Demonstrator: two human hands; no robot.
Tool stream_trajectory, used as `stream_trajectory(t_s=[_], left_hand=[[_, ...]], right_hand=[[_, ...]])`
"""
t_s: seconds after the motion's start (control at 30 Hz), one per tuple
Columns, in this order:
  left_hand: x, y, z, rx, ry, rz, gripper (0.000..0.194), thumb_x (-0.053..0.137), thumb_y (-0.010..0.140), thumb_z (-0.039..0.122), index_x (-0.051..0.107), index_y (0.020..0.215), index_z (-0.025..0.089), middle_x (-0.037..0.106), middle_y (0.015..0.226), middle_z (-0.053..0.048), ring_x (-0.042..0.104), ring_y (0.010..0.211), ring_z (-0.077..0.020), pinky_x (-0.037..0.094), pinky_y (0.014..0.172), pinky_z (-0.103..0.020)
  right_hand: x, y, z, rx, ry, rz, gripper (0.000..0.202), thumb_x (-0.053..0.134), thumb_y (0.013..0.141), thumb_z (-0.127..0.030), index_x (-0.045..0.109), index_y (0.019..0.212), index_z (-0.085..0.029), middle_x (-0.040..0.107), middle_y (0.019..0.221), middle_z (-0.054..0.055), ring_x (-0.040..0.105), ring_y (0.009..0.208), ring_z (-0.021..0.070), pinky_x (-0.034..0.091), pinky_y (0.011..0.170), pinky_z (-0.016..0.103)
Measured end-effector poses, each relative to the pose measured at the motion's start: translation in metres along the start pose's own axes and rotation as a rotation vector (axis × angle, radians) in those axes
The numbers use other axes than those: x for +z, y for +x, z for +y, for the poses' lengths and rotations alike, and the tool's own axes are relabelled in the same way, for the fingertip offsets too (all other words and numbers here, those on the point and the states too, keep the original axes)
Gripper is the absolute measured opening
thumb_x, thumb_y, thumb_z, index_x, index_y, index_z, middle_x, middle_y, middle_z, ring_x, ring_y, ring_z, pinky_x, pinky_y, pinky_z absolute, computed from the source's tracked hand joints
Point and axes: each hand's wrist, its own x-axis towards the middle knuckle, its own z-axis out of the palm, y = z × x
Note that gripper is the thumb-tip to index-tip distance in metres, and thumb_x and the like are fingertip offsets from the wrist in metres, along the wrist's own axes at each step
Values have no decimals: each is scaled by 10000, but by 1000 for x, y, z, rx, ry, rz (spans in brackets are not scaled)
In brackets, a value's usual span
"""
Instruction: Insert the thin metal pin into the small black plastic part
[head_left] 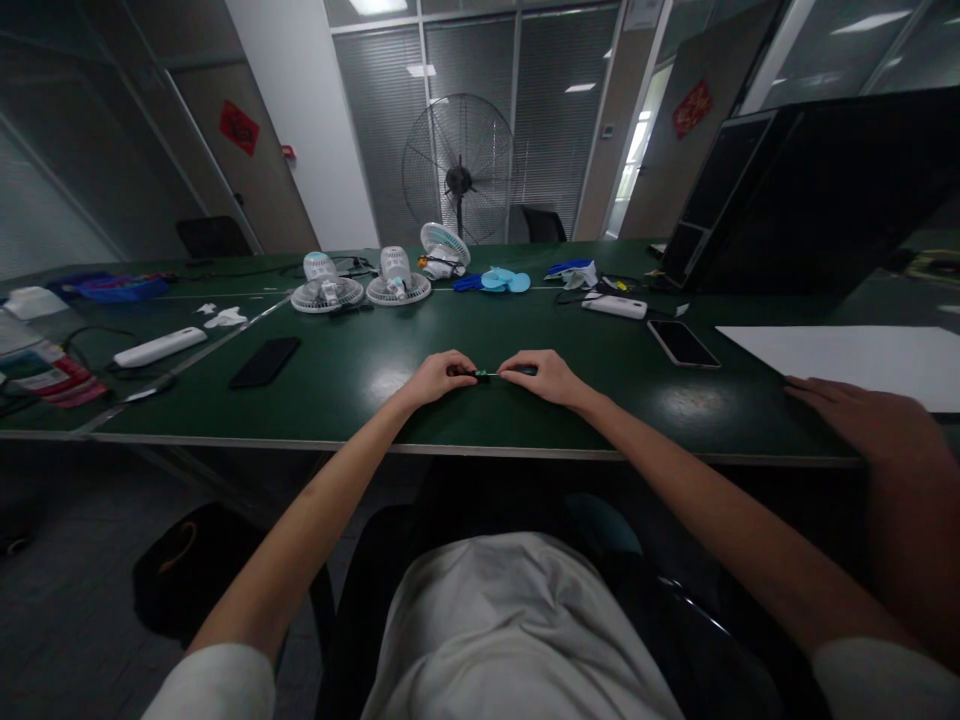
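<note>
At the front middle of the green table, my left hand (437, 379) pinches a small black piece with a green part (481, 376), too small to name. My right hand (553, 377) has its fingers closed round the dark handle of a small screwdriver (493, 375). Its thin metal shaft points left and meets the green part, or comes very close to it. Both hands are low over the tabletop, with a narrow gap between them.
Beyond my hands stand white fan parts (395, 275) and light-blue fan blades (505, 280). Phones lie left (265, 362) and right (682, 343). Another person's hand (862, 405) rests by a white sheet (847, 355) at right. A large black monitor (825, 190) stands behind it.
</note>
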Motion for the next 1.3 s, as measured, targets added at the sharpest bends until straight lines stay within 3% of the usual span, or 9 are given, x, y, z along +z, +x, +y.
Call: stream_trajectory(t_s=[0.23, 0.57, 0.8, 0.97, 1.17, 1.3], left_hand=[[1, 1, -3, 7, -1, -4, 251, 778, 856, 382, 794, 1036, 208, 722, 1066, -68, 641, 885, -189, 496, 791, -325], [1, -1, 1, -16, 21, 6, 243, 770, 856, 382, 798, 1030, 215, 719, 1021, -59, 635, 870, -189, 492, 777, -325], [-1, -2, 4, -15, 34, -3, 245, 761, 859, 380, 792, 1036, 214, 728, 1027, -52, 644, 899, -191, 496, 803, -325], [1, -3, 4, -36, 32, 19, 265, 771, 850, 398, 790, 1034, 208, 727, 995, -53, 637, 851, -186, 501, 772, -324], [-1, -5, 5, -43, 32, 24, 283, 769, 852, 438, 791, 1024, 214, 739, 1008, -66, 650, 882, -208, 514, 785, -342], [0, -3, 6, -59, 38, 30, 315, 722, 905, 448, 765, 1099, 204, 754, 1070, -79, 662, 909, -217, 523, 812, -354]], right_hand=[[1, 2, -8, -17, 149, 72, 254, 668, 966, -408, 824, 1085, -248, 814, 1123, 44, 739, 1063, 246, 544, 977, 382], [1, -1, -1, 14, -3, 99, 179, 682, 954, -343, 825, 998, -245, 826, 1033, 39, 756, 951, 242, 553, 882, 369], [8, -2, -7, -119, -216, 32, 215, 633, 1014, -378, 797, 1108, -277, 800, 1110, 35, 739, 973, 229, 537, 865, 349], [4, -6, -8, -20, -367, 159, 214, 611, 1020, -352, 787, 1109, -269, 793, 1108, 50, 732, 951, 246, 530, 826, 361], [1, -7, -10, -4, -342, 101, 221, 611, 1014, -371, 792, 1107, -288, 793, 1128, 46, 732, 972, 260, 541, 850, 386], [3, -5, -6, 74, -355, 186, 236, 606, 1015, -387, 791, 1118, -282, 795, 1126, 54, 732, 972, 267, 548, 859, 396]])
